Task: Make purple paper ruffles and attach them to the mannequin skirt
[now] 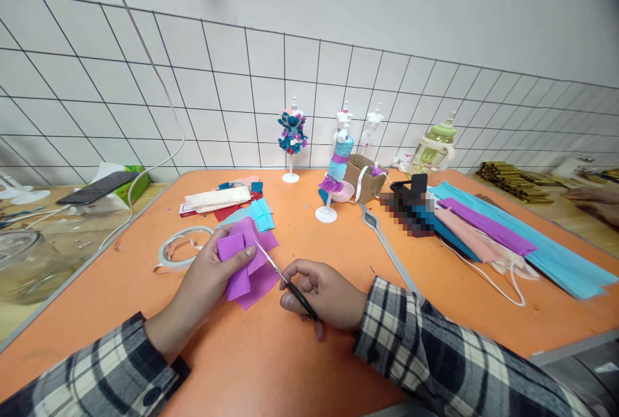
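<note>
My left hand (213,269) pinches a folded piece of purple crepe paper (256,285), its thumb lying across the front. In my right hand (324,291) is a pair of scissors (300,301) with black handles. Their narrow blades point up and left and reach the purple paper near my left thumb. Whether the blades are parted is too small to tell. Beyond the paper lie light blue paper pieces (261,214). A roll of white tape (169,252) lies flat to the left of my left hand.
Small mannequins stand at the back, one in a blue and purple dress (342,153), one covered in teal petals (292,133). Nearby are a cardboard box (370,178) and a bottle (435,146). Long coloured paper strips (527,236) lie right; a phone (99,186) rests left.
</note>
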Motion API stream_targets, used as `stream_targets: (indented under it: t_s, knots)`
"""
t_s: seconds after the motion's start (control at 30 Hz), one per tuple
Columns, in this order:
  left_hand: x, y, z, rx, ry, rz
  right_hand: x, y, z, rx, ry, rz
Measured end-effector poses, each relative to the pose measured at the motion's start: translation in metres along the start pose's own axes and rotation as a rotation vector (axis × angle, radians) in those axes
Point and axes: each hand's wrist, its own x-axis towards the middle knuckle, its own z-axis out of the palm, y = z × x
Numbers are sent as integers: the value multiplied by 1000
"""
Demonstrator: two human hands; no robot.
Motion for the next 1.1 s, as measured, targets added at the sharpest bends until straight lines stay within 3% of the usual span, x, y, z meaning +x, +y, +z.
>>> stream_targets:
  t_s: [0.53,1.1]
  knots:
    - [3,-8,-4,52,-79,29,2,4,-2,40,-28,-30]
    - [0,-8,-4,136,-89,37,1,4,-1,31,-26,-45]
